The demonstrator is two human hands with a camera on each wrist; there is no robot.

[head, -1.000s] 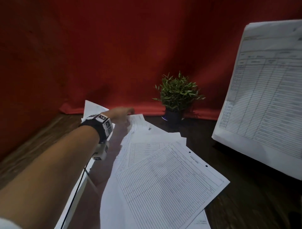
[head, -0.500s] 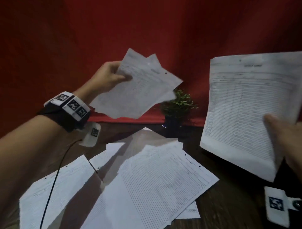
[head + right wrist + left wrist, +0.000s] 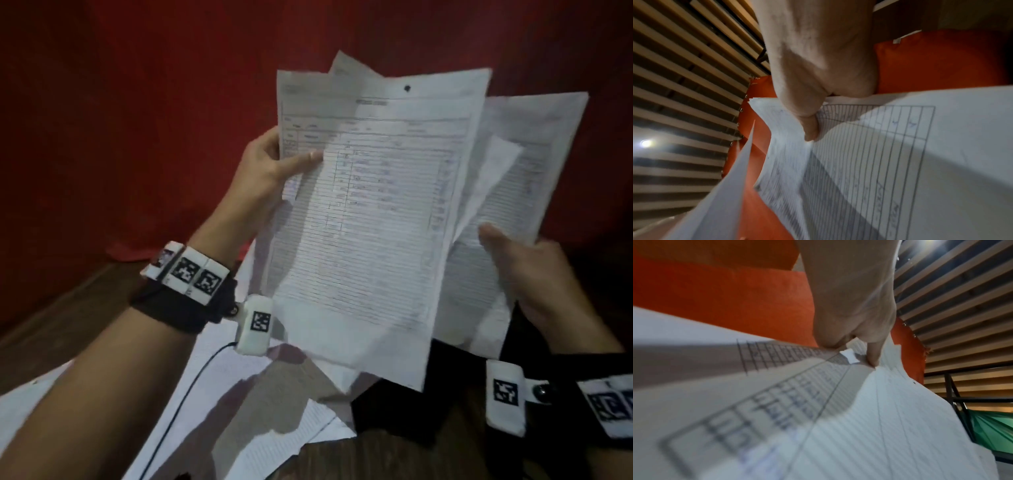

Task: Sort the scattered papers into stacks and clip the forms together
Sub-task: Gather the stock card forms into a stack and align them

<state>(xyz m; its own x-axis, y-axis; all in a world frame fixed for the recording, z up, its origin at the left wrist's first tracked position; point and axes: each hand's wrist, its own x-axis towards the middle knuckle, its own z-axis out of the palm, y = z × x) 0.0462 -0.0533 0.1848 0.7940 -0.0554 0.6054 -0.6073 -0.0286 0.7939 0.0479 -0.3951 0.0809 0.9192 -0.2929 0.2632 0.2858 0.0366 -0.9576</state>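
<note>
Both hands hold ruled forms up in front of the red backdrop. My left hand (image 3: pixel 274 168) pinches the left edge of a bunch of forms (image 3: pixel 370 212), thumb on the front sheet; the left wrist view shows that thumb (image 3: pixel 872 353) pressing the forms (image 3: pixel 859 426). My right hand (image 3: pixel 524 270) grips a second bunch of forms (image 3: pixel 534 164) at its lower right, partly behind the first; the right wrist view shows its thumb (image 3: pixel 809 128) on these forms (image 3: pixel 869 162). More loose sheets (image 3: pixel 260 421) lie on the table below. No clip is in view.
The dark wooden table (image 3: pixel 376 459) shows at the bottom and left. A red cloth backdrop (image 3: pixel 137 102) hangs behind. A black cable (image 3: pixel 185 397) runs from my left wrist over the loose sheets. A dark object (image 3: pixel 404 407) lies under the raised papers.
My left hand picked up sheets from the table and carried them right, up against the bunch in my right hand. The two bunches now overlap.
</note>
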